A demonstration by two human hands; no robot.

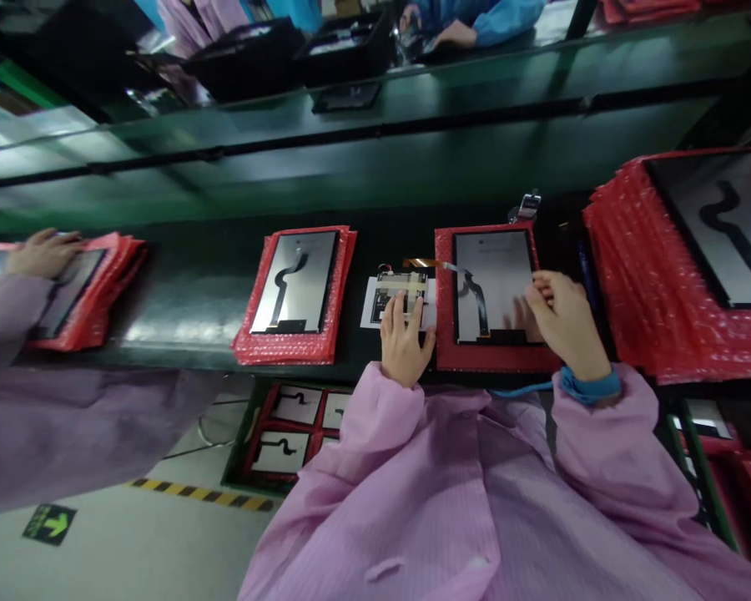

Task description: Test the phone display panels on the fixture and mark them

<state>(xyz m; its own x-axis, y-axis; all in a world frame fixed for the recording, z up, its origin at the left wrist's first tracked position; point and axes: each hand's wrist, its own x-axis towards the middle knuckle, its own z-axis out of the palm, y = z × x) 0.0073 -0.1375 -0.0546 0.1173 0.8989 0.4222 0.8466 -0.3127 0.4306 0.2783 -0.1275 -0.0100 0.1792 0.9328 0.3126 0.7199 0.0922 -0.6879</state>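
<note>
My left hand (pixel 404 334) lies on a small circuit board (pixel 401 288) taped to a white card, fingers together and pressing down. An orange flex cable (pixel 426 263) runs from the board to a grey display panel (pixel 491 280) that rests on a red bubble-wrap sheet (pixel 446 351). My right hand (pixel 560 317) rests on the panel's right edge with its fingers curled, thumb and forefinger pinched at the edge. A blue wrist strap (pixel 592 388) circles my right wrist.
A second panel on red bubble wrap (pixel 297 288) lies to the left on the dark green belt (pixel 181 292). A tall stack of wrapped panels (pixel 694 259) stands at the right. A co-worker's hand (pixel 41 250) rests on another stack at far left. A bin of panels (pixel 288 434) sits below.
</note>
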